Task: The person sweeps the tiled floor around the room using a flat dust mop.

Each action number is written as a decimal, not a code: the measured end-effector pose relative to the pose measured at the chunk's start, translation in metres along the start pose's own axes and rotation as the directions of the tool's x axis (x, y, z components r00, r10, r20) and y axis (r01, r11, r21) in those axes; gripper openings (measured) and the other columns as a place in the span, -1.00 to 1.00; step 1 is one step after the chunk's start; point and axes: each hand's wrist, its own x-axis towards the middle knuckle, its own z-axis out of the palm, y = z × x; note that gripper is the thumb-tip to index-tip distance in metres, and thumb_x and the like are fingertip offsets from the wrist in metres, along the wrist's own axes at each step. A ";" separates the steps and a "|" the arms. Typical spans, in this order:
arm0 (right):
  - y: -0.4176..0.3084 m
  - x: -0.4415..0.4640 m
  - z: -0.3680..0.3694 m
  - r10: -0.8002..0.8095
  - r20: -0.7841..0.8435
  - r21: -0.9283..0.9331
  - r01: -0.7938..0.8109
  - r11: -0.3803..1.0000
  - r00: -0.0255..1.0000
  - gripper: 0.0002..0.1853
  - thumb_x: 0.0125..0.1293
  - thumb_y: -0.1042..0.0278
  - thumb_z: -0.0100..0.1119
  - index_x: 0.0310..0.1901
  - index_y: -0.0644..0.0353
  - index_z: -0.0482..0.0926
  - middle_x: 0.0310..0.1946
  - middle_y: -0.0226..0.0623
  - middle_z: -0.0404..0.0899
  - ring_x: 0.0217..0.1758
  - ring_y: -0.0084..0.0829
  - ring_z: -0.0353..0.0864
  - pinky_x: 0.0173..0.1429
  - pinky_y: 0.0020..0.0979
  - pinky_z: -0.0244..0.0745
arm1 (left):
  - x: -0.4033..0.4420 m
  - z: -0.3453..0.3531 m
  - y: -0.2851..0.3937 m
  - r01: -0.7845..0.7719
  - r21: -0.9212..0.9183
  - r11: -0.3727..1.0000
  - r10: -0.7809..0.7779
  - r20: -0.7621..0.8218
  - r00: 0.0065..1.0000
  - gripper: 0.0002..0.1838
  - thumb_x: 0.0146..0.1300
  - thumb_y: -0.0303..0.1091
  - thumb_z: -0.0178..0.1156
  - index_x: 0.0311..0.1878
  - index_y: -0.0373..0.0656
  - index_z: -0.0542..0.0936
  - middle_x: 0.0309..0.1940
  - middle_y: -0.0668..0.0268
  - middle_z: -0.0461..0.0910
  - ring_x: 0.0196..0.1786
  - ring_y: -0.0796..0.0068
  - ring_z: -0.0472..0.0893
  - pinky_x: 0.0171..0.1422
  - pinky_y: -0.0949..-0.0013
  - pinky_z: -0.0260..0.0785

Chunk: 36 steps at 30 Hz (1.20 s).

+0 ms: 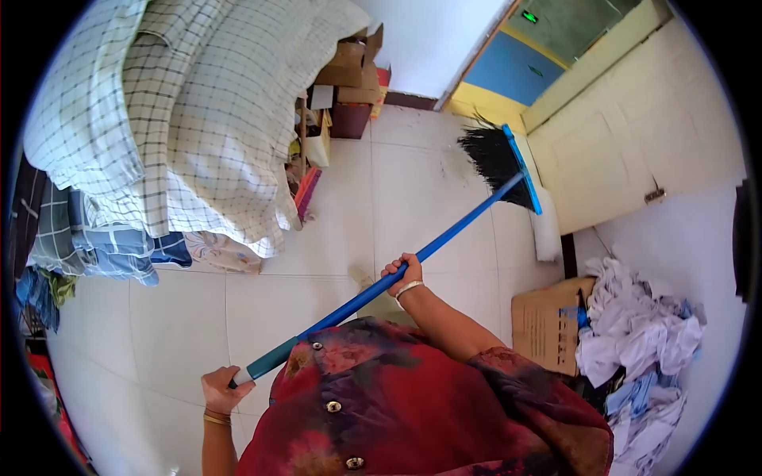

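Note:
A broom [460,226] with a blue handle and black bristles slants across the view, from lower left to upper right. At the end of the handle, my left hand [225,388] is closed around the tip beside the teal grip. Farther up, my right hand [403,274] wraps the blue shaft, a bracelet on its wrist. The broom's head is near the door at the upper right, its bristles pointing up and left over the tiled floor [341,230]. Whether the bristles touch the tiles I cannot tell.
On the left stands a pile under a checked cloth [222,111]. Cardboard boxes [353,71] are stacked behind it. To the right, an open pale door [635,127] adjoins the doorway. Below it, a carton [548,325] sits beside heaped white cloths [635,325].

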 end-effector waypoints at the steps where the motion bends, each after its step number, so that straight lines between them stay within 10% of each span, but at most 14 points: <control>1: 0.004 -0.007 -0.011 -0.003 -0.016 0.017 0.003 1.000 1.000 -0.86 -0.15 0.35 -0.12 -0.73 0.06 0.19 -0.82 -0.45 0.18 -0.78 -0.52 0.13 -0.57 -0.47 0.14 | 0.003 -0.007 -0.005 -0.037 0.023 0.999 0.036 0.024 0.999 -0.64 -0.44 -0.14 0.28 -0.64 -0.22 0.44 -0.83 0.25 0.32 -0.78 0.39 0.34 -0.71 0.50 0.17; 13: -0.005 -0.053 -0.077 0.032 -0.030 0.616 -0.007 0.787 0.999 -0.87 -0.17 0.37 -0.14 -0.74 0.10 0.17 -0.81 -0.44 0.18 -0.74 -0.53 0.18 -0.55 -0.49 0.19 | 0.192 -0.100 0.112 -0.431 0.161 0.888 0.395 0.211 0.894 -0.73 -0.39 -0.35 0.18 -0.52 -0.23 0.43 -0.73 0.26 0.33 -0.69 0.37 0.30 -0.61 0.49 0.07; 15: -0.011 -0.046 -0.093 0.041 -0.044 0.700 0.002 0.714 0.998 -0.87 -0.16 0.36 -0.13 -0.72 0.10 0.18 -0.80 -0.44 0.20 -0.73 -0.53 0.20 -0.56 -0.50 0.20 | 0.216 -0.079 0.154 -0.422 0.064 0.904 0.397 0.236 0.887 -0.80 -0.26 -0.38 0.12 -0.51 -0.26 0.42 -0.71 0.26 0.34 -0.66 0.46 0.31 -0.55 0.52 0.11; 19: -0.034 -0.017 -0.154 0.240 -0.250 0.677 -0.008 0.736 0.938 -0.85 -0.10 0.30 -0.10 -0.61 0.16 0.23 -0.69 -0.34 0.31 -0.62 -0.42 0.32 -0.49 -0.42 0.32 | 0.232 0.011 0.206 -0.292 -0.553 0.781 0.202 -0.218 0.955 -0.78 -0.05 -0.36 -0.03 -0.33 -0.26 0.35 -0.58 0.29 0.34 -0.56 0.55 0.30 -0.43 0.56 0.17; 22: -0.057 -0.017 -0.175 0.025 -0.450 0.497 0.227 0.837 0.893 -0.79 -0.07 0.27 -0.04 -0.52 0.23 0.26 -0.55 -0.18 0.37 -0.46 -0.29 0.38 -0.33 -0.33 0.37 | 0.259 0.032 0.231 -0.287 -0.579 0.763 0.235 -0.165 0.958 -0.75 -0.01 -0.28 -0.05 -0.28 -0.21 0.30 -0.59 0.32 0.31 -0.54 0.54 0.28 -0.34 0.50 0.18; 25: -0.084 0.026 -0.238 0.224 -0.316 0.681 0.056 0.730 0.922 -0.65 -0.04 0.28 -0.03 -0.29 0.36 0.21 -0.43 -0.10 0.36 -0.37 -0.24 0.39 -0.24 -0.29 0.37 | 0.285 0.057 0.263 -0.225 -0.886 0.405 0.006 -0.243 0.970 -0.72 0.01 -0.21 -0.05 -0.26 -0.17 0.28 -0.61 0.35 0.27 -0.52 0.52 0.26 -0.23 0.40 0.17; 27: -0.104 0.043 -0.220 0.132 -0.446 0.565 0.165 0.808 0.885 -0.67 -0.04 0.26 -0.03 -0.33 0.34 0.21 -0.47 -0.15 0.34 -0.45 -0.30 0.39 -0.31 -0.34 0.40 | 0.302 0.066 0.275 0.153 -0.983 -0.104 0.143 0.137 0.980 -0.70 0.03 -0.15 -0.08 -0.23 -0.13 0.26 -0.63 0.36 0.22 -0.51 0.51 0.24 -0.13 0.30 0.12; 31: -0.117 0.092 -0.176 0.201 -0.556 0.298 -0.032 0.954 0.807 -0.84 -0.09 0.43 -0.17 -0.74 0.11 0.17 -0.81 -0.41 0.20 -0.78 -0.52 0.23 -0.71 -0.52 0.23 | 0.355 0.048 0.281 0.260 -0.964 -0.057 0.237 0.240 0.942 -0.80 0.02 -0.20 -0.07 -0.46 -0.12 0.25 -0.70 0.41 0.13 -0.61 0.60 0.15 -0.32 0.42 0.08; 36: -0.134 0.094 -0.025 0.261 -0.404 0.385 -0.096 0.918 0.877 -0.85 -0.16 0.52 -0.22 -0.74 0.09 0.10 -0.82 -0.42 0.09 -0.79 -0.48 0.13 -0.69 -0.48 0.18 | 0.423 -0.044 0.321 0.045 -0.973 0.226 0.473 0.150 0.868 -0.78 -0.01 -0.18 -0.03 -0.59 -0.08 0.25 -0.79 0.48 0.20 -0.70 0.67 0.21 -0.46 0.54 0.09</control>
